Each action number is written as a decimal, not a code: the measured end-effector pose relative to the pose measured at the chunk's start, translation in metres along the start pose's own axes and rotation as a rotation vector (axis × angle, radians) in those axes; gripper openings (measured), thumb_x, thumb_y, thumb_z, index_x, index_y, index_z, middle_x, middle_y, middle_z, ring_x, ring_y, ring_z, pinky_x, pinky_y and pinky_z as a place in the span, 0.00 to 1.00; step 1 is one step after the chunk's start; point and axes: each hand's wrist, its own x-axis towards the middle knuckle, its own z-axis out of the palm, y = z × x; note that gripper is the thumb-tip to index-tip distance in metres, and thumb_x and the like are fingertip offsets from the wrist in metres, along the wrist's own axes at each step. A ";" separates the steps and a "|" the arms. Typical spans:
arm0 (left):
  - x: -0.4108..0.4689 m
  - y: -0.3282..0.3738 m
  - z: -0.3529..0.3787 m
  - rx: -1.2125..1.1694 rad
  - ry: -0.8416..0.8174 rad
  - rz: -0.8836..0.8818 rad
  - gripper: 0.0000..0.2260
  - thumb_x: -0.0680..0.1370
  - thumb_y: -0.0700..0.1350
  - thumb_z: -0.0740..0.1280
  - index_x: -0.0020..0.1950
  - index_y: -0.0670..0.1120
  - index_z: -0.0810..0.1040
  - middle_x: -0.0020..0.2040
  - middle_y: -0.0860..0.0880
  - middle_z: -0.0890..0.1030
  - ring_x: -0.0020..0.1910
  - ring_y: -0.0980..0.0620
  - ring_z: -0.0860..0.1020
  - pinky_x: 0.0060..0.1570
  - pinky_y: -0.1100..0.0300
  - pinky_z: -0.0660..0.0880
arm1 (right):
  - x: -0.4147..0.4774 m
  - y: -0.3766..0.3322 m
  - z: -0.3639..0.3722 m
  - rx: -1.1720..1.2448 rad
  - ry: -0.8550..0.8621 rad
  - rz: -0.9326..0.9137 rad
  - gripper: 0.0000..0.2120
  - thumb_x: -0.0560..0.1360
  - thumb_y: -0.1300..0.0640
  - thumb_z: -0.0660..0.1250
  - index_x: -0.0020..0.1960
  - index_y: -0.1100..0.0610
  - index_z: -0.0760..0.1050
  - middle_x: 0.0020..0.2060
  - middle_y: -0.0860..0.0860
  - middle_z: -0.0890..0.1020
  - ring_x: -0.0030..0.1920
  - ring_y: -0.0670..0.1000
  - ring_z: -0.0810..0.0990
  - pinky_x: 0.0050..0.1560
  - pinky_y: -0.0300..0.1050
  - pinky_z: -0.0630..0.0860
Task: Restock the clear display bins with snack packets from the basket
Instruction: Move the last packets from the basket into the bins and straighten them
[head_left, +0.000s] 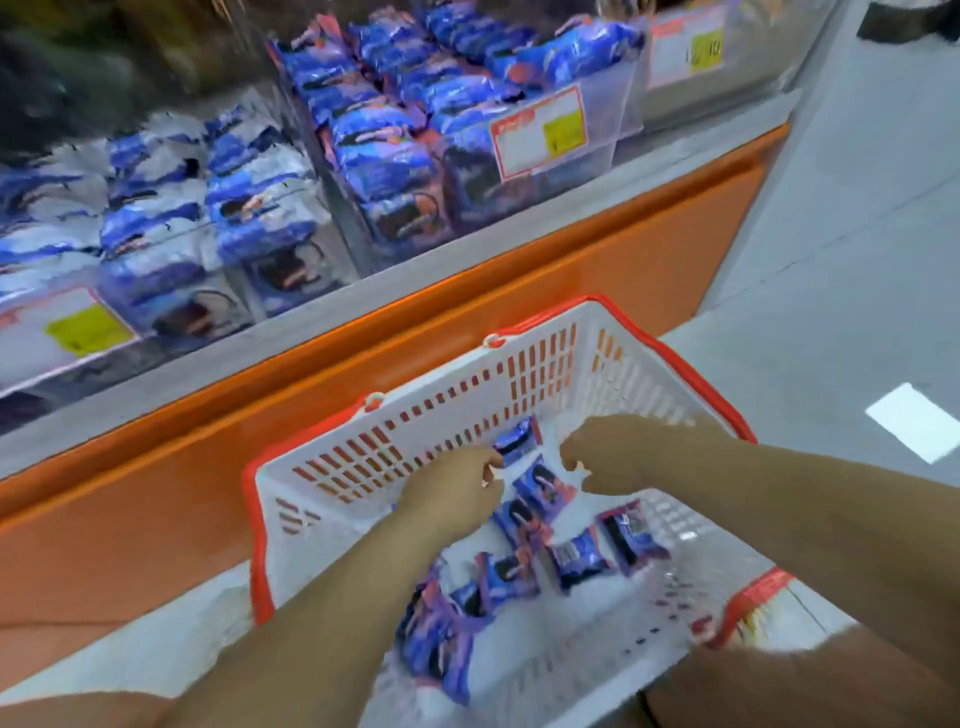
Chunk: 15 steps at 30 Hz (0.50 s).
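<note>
A white basket with a red rim (592, 300) sits on the floor in front of me. Several blue-purple snack packets (576, 558) lie scattered on its bottom. My left hand (452, 493) reaches into it, fingers curled on the lower edge of one packet (515, 441) that stands against the far wall. My right hand (613, 454) hovers beside it, fingers bent down over another packet (543, 491), holding nothing that I can see. Above, a clear display bin (602, 150) holds rows of matching blue-purple packets (395, 130).
Left of that bin, a second clear bin (62, 358) holds blue-and-white packets (156, 208). Both carry price labels (540, 132). The bins rest on a grey ledge (519, 249) over an orange base (623, 260). Grey tiled floor (831, 260) lies to the right.
</note>
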 end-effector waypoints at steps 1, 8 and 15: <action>0.004 -0.010 0.016 0.022 -0.074 -0.007 0.15 0.81 0.49 0.61 0.67 0.53 0.75 0.61 0.50 0.78 0.53 0.48 0.79 0.52 0.51 0.78 | 0.009 -0.002 0.013 -0.030 -0.060 -0.006 0.17 0.80 0.55 0.62 0.68 0.56 0.72 0.66 0.54 0.74 0.66 0.56 0.73 0.65 0.51 0.71; 0.018 -0.051 0.107 0.240 -0.336 0.042 0.26 0.77 0.54 0.67 0.74 0.51 0.67 0.70 0.45 0.70 0.67 0.41 0.71 0.63 0.45 0.72 | 0.050 -0.025 0.085 -0.018 -0.251 -0.047 0.19 0.77 0.57 0.63 0.68 0.57 0.72 0.65 0.57 0.75 0.64 0.58 0.75 0.61 0.53 0.75; 0.018 -0.045 0.142 0.327 -0.297 0.049 0.25 0.78 0.53 0.67 0.73 0.49 0.66 0.65 0.46 0.72 0.64 0.42 0.73 0.60 0.49 0.69 | 0.057 -0.039 0.094 -0.035 -0.322 -0.043 0.11 0.77 0.57 0.63 0.58 0.57 0.75 0.44 0.54 0.79 0.39 0.55 0.74 0.33 0.43 0.69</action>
